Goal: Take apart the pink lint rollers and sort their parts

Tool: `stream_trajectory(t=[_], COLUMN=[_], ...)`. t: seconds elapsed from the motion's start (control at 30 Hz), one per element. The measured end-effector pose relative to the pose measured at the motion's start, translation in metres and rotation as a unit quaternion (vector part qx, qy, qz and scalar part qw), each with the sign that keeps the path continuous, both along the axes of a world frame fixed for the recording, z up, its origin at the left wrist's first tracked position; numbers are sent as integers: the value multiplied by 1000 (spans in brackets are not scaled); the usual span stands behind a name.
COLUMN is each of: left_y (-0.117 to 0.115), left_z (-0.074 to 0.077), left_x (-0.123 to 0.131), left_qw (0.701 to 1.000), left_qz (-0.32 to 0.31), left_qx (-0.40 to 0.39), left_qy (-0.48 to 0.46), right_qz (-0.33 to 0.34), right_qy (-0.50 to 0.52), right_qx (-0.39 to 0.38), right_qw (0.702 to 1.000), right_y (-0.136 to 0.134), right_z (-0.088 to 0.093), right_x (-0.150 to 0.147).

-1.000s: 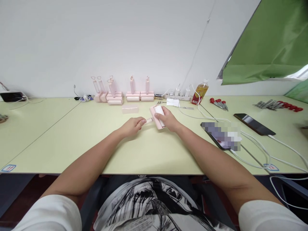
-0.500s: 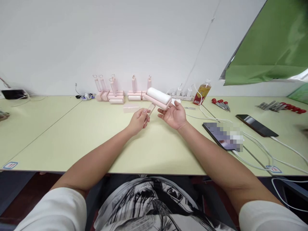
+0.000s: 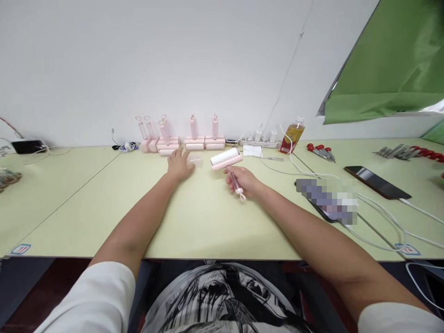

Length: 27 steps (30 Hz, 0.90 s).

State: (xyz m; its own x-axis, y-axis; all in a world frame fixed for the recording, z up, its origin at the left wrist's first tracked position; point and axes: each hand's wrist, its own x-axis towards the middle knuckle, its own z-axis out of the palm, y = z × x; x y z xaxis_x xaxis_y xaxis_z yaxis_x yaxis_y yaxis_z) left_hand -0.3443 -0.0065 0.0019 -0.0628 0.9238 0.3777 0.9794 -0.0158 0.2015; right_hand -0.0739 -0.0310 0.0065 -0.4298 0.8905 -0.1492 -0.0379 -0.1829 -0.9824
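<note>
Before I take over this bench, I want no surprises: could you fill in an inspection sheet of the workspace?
Surface: pale yellow-green table.
Work items: roller in hand, tilted; clear cover on the table; other rollers behind.
Clutter: bottle, paper, phones, red-tipped tools.
Hands: right hand holds the roller; left hand spread beside the cover, contact unclear.
Cables: white cables cross the table's right side.
Surroundings: white wall, green sheet at right.

Looks like a small workroom or workshop tbh: long table (image 3: 222,226) with number stickers (image 3: 21,249) near its edge, matching pink lint rollers (image 3: 194,146), red-and-grey tools (image 3: 320,148) in clusters.
</note>
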Motion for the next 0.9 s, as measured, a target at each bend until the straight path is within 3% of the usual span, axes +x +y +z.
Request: stream_trajectory(t=[0.07, 0.13, 0.2, 0.27, 0.37, 0.5, 0.63, 0.7, 0.8, 0.9], left_y=[4, 2, -2, -8, -18, -27, -34, -38, -45, -46], left_z=[-4, -6, -4, 2, 12, 22, 24, 22, 15, 5], left_x=[-13, -13, -2, 14, 32, 34, 38, 50, 77, 97], left_qw=[998, 987, 953, 898, 857, 863, 866, 900, 959, 957], left_qz=[-6, -34, -92, -181, -258, -261, -318, -307, -264, -289], left_qx=[-50, -49, -49, -87, -139, -187, -241, -203, -62, -4], left_qy=[-45, -147, -285, -392, -423, -390, -300, -234, -87, 32], right_qz=[48, 83, 99, 97, 76, 73, 78, 52, 16, 26], right_qy=[-39, -64, -74, -77, -76, -75, -91, -72, 12, 92], right_qx=[-11, -13, -12, -13, -2, 7, -20, -50, -119, -165], right_qw=[998, 994, 992, 992, 994, 994, 993, 995, 993, 982], right_y=[1, 1, -1, -3, -6, -7, -4, -1, 7, 15], right_z=[-4, -7, -8, -8, -5, -4, -4, -5, -4, -1], right_x=[0, -1, -2, -3, -4, -4, -2, -3, -2, 4])
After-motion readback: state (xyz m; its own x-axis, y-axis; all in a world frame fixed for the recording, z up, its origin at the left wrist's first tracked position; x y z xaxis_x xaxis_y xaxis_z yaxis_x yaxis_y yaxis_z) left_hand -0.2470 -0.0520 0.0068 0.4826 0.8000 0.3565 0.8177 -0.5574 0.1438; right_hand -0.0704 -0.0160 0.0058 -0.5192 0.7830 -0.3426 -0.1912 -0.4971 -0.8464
